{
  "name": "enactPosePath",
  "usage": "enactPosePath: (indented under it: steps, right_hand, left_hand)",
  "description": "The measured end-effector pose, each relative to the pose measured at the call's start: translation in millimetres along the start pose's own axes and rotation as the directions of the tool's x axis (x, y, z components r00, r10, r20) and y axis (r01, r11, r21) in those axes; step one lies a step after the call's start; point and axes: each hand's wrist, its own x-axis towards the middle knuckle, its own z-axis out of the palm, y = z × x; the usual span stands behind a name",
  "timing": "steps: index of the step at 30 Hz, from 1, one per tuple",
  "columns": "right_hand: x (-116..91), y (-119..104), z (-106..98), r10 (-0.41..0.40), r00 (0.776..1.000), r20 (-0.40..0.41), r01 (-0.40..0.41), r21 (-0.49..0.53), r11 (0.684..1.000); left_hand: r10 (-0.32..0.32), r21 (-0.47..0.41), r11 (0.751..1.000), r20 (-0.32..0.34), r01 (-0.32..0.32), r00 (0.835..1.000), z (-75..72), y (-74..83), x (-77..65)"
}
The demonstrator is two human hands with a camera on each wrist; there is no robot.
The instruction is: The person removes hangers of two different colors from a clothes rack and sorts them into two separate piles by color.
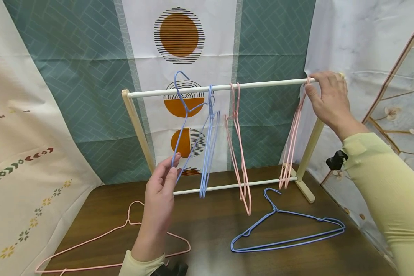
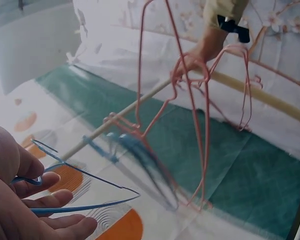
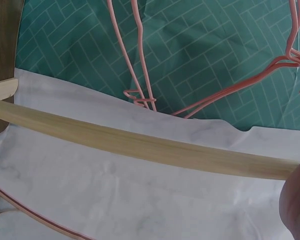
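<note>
My left hand (image 1: 160, 195) pinches a blue hanger (image 1: 182, 132) low on one side. The hanger stands tilted, its hook rising above the white rod (image 1: 269, 83) of a small clothes rack. In the left wrist view, the same blue hanger (image 2: 95, 178) runs between thumb and fingers. My right hand (image 1: 331, 97) grips the rod's right end, thumb in front, beside the hooks of several pink hangers (image 1: 292, 142). Just right of the held hanger hang blue hangers (image 1: 206, 161), then a group of pink hangers (image 1: 243, 165).
On the brown table (image 1: 207, 234) lie blue hangers (image 1: 274, 209) at the right and a pink hanger (image 1: 128, 221) at the left. The rack's wooden posts (image 1: 310, 147) stand at both ends. Patterned cloth (image 1: 272, 38) hangs behind.
</note>
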Motion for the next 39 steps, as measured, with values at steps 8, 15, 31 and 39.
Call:
enactPosePath:
  steps: [8, 15, 31, 39]
  right_hand:
    - [4.8, -4.3, 1.6, -0.006, 1.000, 0.004, 0.006, -0.004, 1.000]
    - [1.7, -2.7, 1.7, 0.009, 1.000, 0.009, -0.009, 0.007, 1.000]
    - [0.1, -0.7, 1.8, 0.016, 1.000, -0.005, -0.016, 0.017, 1.000]
    - [1.3, -3.4, 1.6, 0.013, 1.000, 0.004, -0.013, 0.008, 1.000]
  left_hand:
    - [0.008, -0.014, 1.000, -0.062, -0.009, 0.998, -30.4, -1.4, -9.2]
    - [-0.003, -0.016, 1.000, -0.018, 0.002, 1.000, -48.6, -12.4, -10.1]
    - [0.086, -0.036, 0.996, 0.030, -0.085, 0.996, -81.9, -12.4, -8.5]
    - [0.128, -0.037, 0.991, 0.036, -0.127, 0.991, -93.5, -5.5, -9.4]
